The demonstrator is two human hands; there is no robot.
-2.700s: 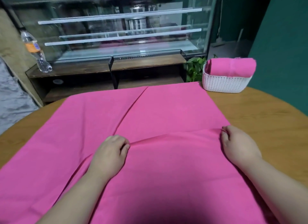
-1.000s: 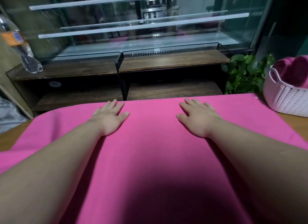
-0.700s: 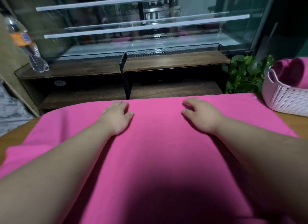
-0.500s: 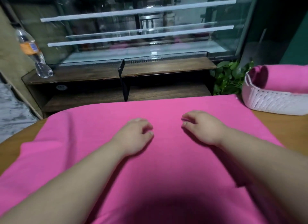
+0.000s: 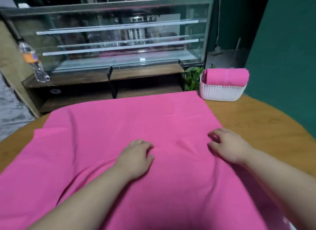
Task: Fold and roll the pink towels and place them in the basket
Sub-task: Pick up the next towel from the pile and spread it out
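Left hand (image 5: 136, 156) and right hand (image 5: 227, 146) lie on the pink towel (image 5: 119, 127), fingers half curled, tips on the cloth; we see nothing pinched. The towel is spread across the desk (image 5: 266, 127), with a ripple between the hands and a lower layer peeking out at left. We judge we should flatten and square the edges before rolling. The basket (image 5: 220, 93) sits just beside the far right corner and holds a rolled towel (image 5: 227, 77), so room looks tight. The plant (image 5: 192, 77) and bottle (image 5: 34, 63) stand clear.

Towel (image 5: 130, 127): pink cloth, matt, soft creases. Counter (image 5: 266, 127): wood, smooth, slight sheen. Basket (image 5: 220, 93), far right: white perforated plastic. Display case (image 5: 119, 38): glossy glass, metal frame. Bottle (image 5: 33, 63): clear plastic.
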